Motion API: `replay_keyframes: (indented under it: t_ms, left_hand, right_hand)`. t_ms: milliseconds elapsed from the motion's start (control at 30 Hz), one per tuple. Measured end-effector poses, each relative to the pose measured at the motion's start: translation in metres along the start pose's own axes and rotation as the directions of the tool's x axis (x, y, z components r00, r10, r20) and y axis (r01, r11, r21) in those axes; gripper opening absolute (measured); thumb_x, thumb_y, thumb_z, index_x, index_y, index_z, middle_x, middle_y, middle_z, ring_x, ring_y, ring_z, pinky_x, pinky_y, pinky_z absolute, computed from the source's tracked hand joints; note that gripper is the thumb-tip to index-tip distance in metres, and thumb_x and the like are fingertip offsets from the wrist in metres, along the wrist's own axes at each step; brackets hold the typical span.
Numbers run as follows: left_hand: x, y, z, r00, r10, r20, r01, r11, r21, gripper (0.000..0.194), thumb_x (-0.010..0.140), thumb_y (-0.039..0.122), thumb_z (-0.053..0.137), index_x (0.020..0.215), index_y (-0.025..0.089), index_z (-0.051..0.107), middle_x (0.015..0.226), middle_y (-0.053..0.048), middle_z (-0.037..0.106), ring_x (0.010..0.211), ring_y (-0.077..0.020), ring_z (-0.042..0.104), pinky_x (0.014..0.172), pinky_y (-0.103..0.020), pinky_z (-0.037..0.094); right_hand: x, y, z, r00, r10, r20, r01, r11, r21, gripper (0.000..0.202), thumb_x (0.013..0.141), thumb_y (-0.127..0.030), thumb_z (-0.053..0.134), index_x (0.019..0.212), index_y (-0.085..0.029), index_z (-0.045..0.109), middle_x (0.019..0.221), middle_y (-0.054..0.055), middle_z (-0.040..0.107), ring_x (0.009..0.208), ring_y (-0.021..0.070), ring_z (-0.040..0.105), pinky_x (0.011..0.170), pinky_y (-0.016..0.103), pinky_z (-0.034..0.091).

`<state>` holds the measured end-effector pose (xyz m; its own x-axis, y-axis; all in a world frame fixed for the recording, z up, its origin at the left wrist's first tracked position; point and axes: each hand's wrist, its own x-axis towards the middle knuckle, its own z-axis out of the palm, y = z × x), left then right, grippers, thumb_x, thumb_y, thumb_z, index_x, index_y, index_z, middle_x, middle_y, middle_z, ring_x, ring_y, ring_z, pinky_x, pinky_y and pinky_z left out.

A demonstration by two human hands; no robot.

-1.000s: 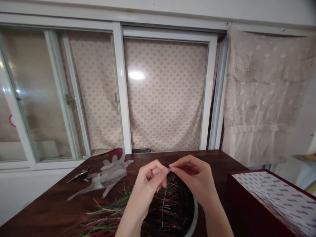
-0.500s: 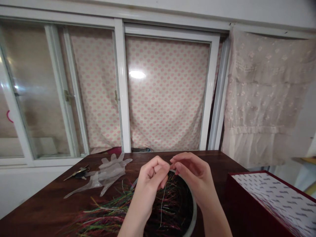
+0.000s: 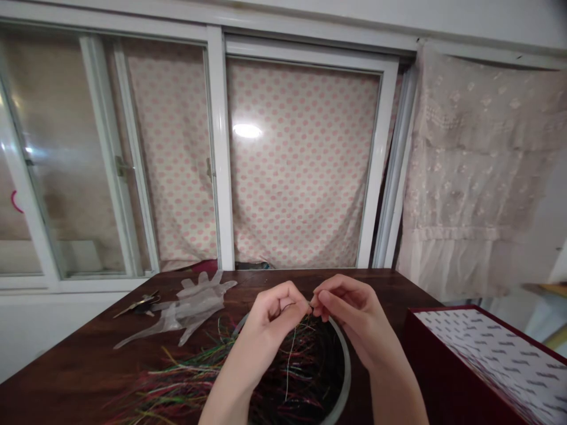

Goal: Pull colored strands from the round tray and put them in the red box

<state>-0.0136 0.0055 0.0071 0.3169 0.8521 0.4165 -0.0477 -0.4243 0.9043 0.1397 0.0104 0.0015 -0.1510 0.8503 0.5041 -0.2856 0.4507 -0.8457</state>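
The left hand (image 3: 266,332) and the right hand (image 3: 354,316) met almost fingertip to fingertip above a dark bench (image 3: 66,369), as I followed from afar through the head camera. The left hand's thumb and forefinger were pinched on a thin pale thread (image 3: 288,369), its loose length hanging down over a round container (image 3: 344,372) with a pale rim. The right hand's thumb and fingers curled close beside that pinch — from my post, I could not tell whether they gripped the thread or only came near it.

Beneath the wrists, a spread of multicoloured strands (image 3: 186,378) lay across the dark inside of the container and spilled leftward over the bench. Beyond them I saw a clear plastic glove (image 3: 197,307) lying flat, with a bunch of keys (image 3: 142,304) just beside it. At right stood a dark red box (image 3: 443,369), its white lining printed with small grey marks and more coloured strands inside. A pink-dotted curtain (image 3: 301,165) hung behind the window (image 3: 224,147) panes.
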Motion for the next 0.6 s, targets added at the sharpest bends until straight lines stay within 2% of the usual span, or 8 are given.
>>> replay_keyframes:
  t_ms: [100, 300, 433, 600]
  left_hand:
    - [0.0004, 0.0007, -0.0005, 0.999, 0.022, -0.039, -0.022, 1.000, 0.006, 0.025, 0.082, 0.031, 0.054, 0.062, 0.016, 0.048, 0.057, 0.004, 0.034, 0.055, -0.0094, 0.027, 0.051, -0.024, 0.020]
    - [0.0009, -0.0001, -0.0005, 0.993, 0.036, -0.114, -0.041, 0.999, -0.037, 0.025, 0.081, 0.031, 0.055, 0.061, 0.017, 0.048, 0.054, 0.005, 0.034, 0.050, -0.0085, 0.023, 0.048, -0.023, 0.021]
    - [-0.0014, 0.0001, -0.0021, 0.995, 0.033, -0.092, -0.036, 0.999, -0.035, 0.025, 0.080, 0.031, 0.056, 0.061, 0.017, 0.049, 0.054, 0.004, 0.034, 0.051, -0.0087, 0.024, 0.047, -0.023, 0.019]
    - [-0.0030, 0.0031, -0.0037, 1.000, -0.027, 0.012, 0.028, 0.996, -0.079, 0.023, 0.079, 0.033, 0.058, 0.063, 0.016, 0.053, 0.052, 0.005, 0.031, 0.050, -0.0085, 0.023, 0.047, -0.024, 0.017]
  right_hand:
    - [-0.0003, -0.0006, -0.0004, 1.000, 0.022, 0.006, -0.022, 1.000, 0.013, 0.009, 0.076, -0.027, 0.067, 0.079, -0.018, 0.066, 0.068, 0.001, 0.067, 0.060, 0.0096, 0.060, 0.055, 0.019, 0.046]
    - [0.0000, -0.0017, 0.0006, 1.000, -0.013, -0.009, 0.013, 0.998, -0.056, 0.010, 0.077, -0.027, 0.067, 0.075, -0.018, 0.067, 0.068, 0.001, 0.066, 0.060, 0.0089, 0.060, 0.055, 0.018, 0.046]
    - [-0.0015, -0.0026, -0.0025, 0.998, 0.056, 0.041, -0.056, 0.998, 0.007, 0.013, 0.076, -0.029, 0.067, 0.072, -0.016, 0.065, 0.065, 0.000, 0.064, 0.055, 0.0075, 0.056, 0.050, 0.017, 0.042]
    - [-0.0005, 0.0008, -0.0085, 0.962, 0.181, 0.206, -0.221, 0.956, 0.190, 0.019, 0.076, -0.030, 0.068, 0.069, -0.015, 0.058, 0.059, -0.001, 0.060, 0.047, 0.0060, 0.052, 0.044, 0.016, 0.038]
